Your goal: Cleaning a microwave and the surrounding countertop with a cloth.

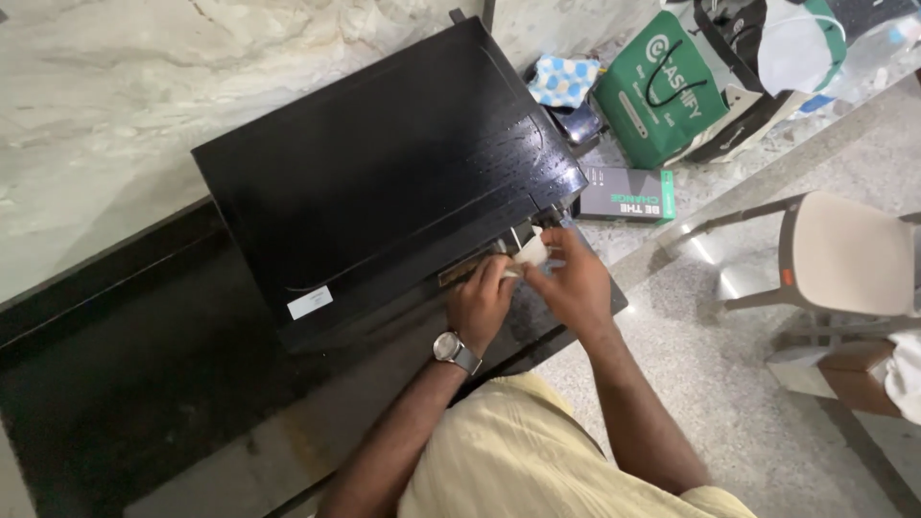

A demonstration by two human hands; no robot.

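Both hands are meeting at the front right corner of a large black appliance, a flat-topped, glossy box sitting on a dark stone counter. The appliance's long axis is running diagonally, from the lower left up toward the upper right, with its front face turned toward the person. Its top is smooth and reflective, speckled with droplets near the right end, and a small white sticker is lying near its front left corner.

The right hand is closing its fingers around a small white cloth, soft and crumpled, pressing it against the appliance's front right corner. The left hand, wearing a silver wristwatch, is curling its fingers against the appliance's front edge just beside the cloth; whether it is pinching the cloth too cannot be told.

Past the appliance's right end, on the pale speckled counter, a green bag is leaning, with a dark flat box with a green end lying before it. A beige chair is standing on the floor to the right.
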